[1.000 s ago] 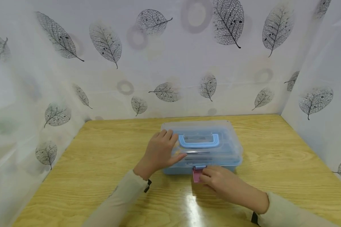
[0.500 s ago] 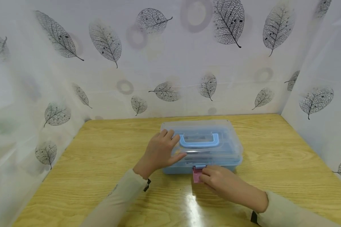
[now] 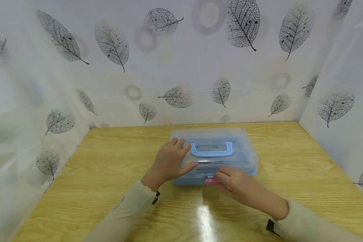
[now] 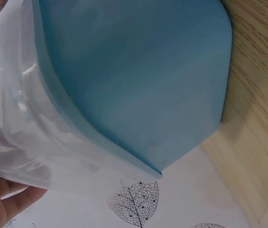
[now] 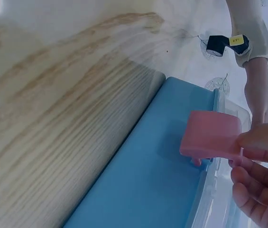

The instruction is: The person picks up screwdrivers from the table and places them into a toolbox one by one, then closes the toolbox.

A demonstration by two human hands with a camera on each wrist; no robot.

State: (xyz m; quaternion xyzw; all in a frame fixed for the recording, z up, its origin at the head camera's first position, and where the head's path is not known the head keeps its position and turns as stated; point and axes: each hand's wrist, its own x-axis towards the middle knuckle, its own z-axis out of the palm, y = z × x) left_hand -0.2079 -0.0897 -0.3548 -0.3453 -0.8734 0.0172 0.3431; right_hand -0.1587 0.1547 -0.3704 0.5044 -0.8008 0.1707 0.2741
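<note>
A plastic case with a clear lid (image 3: 243, 154), a light blue base (image 3: 187, 181) and a blue carry handle (image 3: 213, 155) stands on the table. On the lid's left side rests my left hand (image 3: 168, 162), fingers over the top and thumb stretched toward the front. At the middle of the front, my right hand (image 3: 243, 190) pinches a pink latch (image 5: 212, 135) between thumb and forefinger. In the right wrist view the latch sticks out from the blue front wall. The left wrist view shows the base's end wall (image 4: 148, 85), with fingers (image 4: 17, 202) by the lid's edge.
The case sits toward the back of a wood-grain table (image 3: 118, 158). A leaf-print curtain (image 3: 181, 60) surrounds the table at the back and sides.
My right fingers have moved up slightly and the pink latch has swung from hanging down to a thin, edge-on look in the head view. My left hand has stayed on the lid.
</note>
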